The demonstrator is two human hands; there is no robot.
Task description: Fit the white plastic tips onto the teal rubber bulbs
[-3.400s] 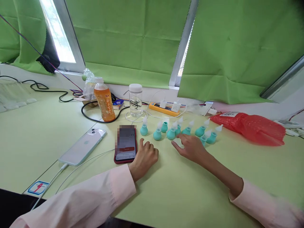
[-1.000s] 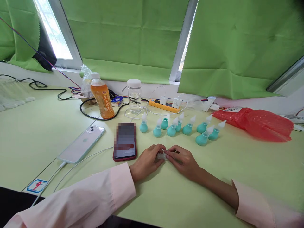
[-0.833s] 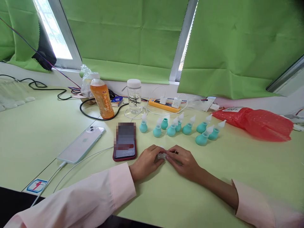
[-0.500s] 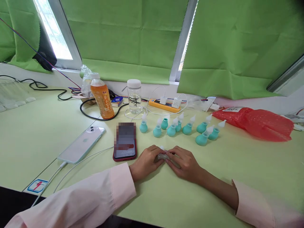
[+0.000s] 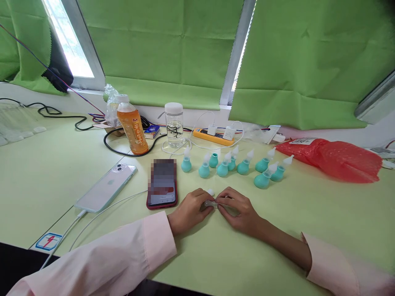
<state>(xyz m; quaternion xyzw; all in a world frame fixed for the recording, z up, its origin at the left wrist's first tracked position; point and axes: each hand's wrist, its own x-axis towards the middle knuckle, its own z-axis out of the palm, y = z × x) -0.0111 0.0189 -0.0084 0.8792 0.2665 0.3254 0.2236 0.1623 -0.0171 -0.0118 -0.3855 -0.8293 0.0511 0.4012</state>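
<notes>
My left hand (image 5: 193, 207) is closed round a small clear plastic piece (image 5: 210, 203), which lies level just above the table. My right hand (image 5: 239, 209) pinches the right end of that piece between thumb and fingers. Its exact shape is partly hidden by my fingers. Just behind the fingertips lies a small white part (image 5: 210, 192) on the table. Farther back stand several teal bulb nasal aspirators (image 5: 222, 169) with clear tapered tips, some tilted. Among them is one teal bulb (image 5: 213, 160) with an open top and no tip.
To the left lie a phone in a red case (image 5: 162, 193) and a pale phone (image 5: 106, 187) on a charging cable. Behind stand an orange drink bottle (image 5: 133, 129), a water bottle (image 5: 174, 127) and a yellow power strip (image 5: 212, 137). A red plastic bag (image 5: 336, 158) lies right.
My right hand's fingers have shifted slightly at the end of the clear piece, and the small white part behind shows more. My left hand stays in place.
</notes>
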